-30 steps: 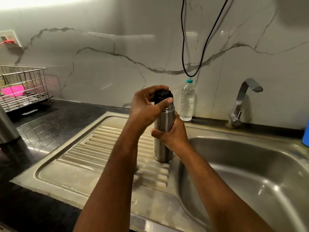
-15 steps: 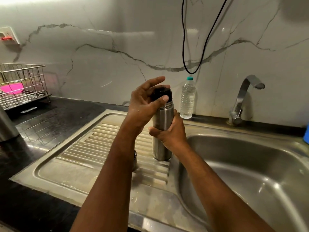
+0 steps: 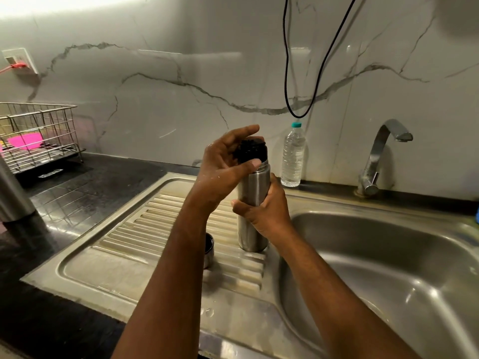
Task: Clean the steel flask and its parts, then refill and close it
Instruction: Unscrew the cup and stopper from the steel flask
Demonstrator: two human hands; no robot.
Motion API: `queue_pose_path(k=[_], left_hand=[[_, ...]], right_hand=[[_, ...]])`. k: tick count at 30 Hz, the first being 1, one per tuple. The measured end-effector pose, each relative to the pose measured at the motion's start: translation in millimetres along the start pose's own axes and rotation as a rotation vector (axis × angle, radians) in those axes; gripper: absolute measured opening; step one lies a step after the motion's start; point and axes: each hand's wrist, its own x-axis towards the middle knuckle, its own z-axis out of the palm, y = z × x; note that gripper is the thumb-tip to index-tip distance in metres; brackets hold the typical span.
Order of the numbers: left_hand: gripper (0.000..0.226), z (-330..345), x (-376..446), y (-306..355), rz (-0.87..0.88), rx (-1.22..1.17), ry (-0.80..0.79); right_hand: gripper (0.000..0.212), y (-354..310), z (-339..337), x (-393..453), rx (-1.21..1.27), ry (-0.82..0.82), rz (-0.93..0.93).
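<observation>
Steel flask upright (on drainboard), right fingers wrapped around, left fingers pinching black stopper.

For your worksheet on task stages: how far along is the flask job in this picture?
Late stage. The black stopper already sits in the steel flask, standing on the drainboard. In hand: the left hand twists the stopper; the right hand grips the body. Left: the steel cup beside it is not yet on.
</observation>
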Motion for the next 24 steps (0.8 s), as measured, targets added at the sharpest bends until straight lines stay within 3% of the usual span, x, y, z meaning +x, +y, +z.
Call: queue_pose_path(k=[4, 6, 9, 11, 13, 17, 19, 22, 24], left_hand=[[0.077, 13.8, 2.6, 0.4, 0.006, 0.222, 0.235], [0.077, 14.6, 4.1, -1.5, -0.027, 0.213, 0.163], [0.059, 1.6, 3.7, -2.9, -0.095, -0.063, -0.038], [0.048, -6.2, 3.1, -2.1, -0.089, -0.131, -0.055], [0.042, -4.9, 3.1, 1.2, -0.052, -0.042, 0.046], [0.062, 12.7, 1.9, 1.7, -0.013, 0.22, 0.283], [0.06, 16.4, 4.0, -1.9, -0.003, 0.179, 0.19], [0.055, 8.8, 5.3, -4.3, -0.056, -0.077, -0.008], [0.047, 3.1, 5.3, -5.4, -0.042, -0.158, -0.03]], right_hand=[[0.085, -1.9, 0.5, -2.0, 0.002, 0.002, -0.002], [0.084, -2.5, 1.5, -2.0, 0.01, 0.003, 0.005], [0.078, -1.6, 1.7, -0.9, 0.0, 0.014, 0.001], [0.08, -1.7, 1.2, -1.4, -0.007, 0.015, -0.001], [0.083, -1.6, 0.9, -1.8, 0.001, 0.017, -0.003], [0.084, -1.9, 3.2, -2.0, 0.003, 0.017, 0.002], [0.079, -0.4, 3.6, -0.6, 0.011, 0.019, 0.006], [0.076, -0.1, 3.3, 0.1, 0.004, 0.016, 0.006], [0.078, -1.3, 2.6, -0.7, -0.004, 0.011, 0.013]])
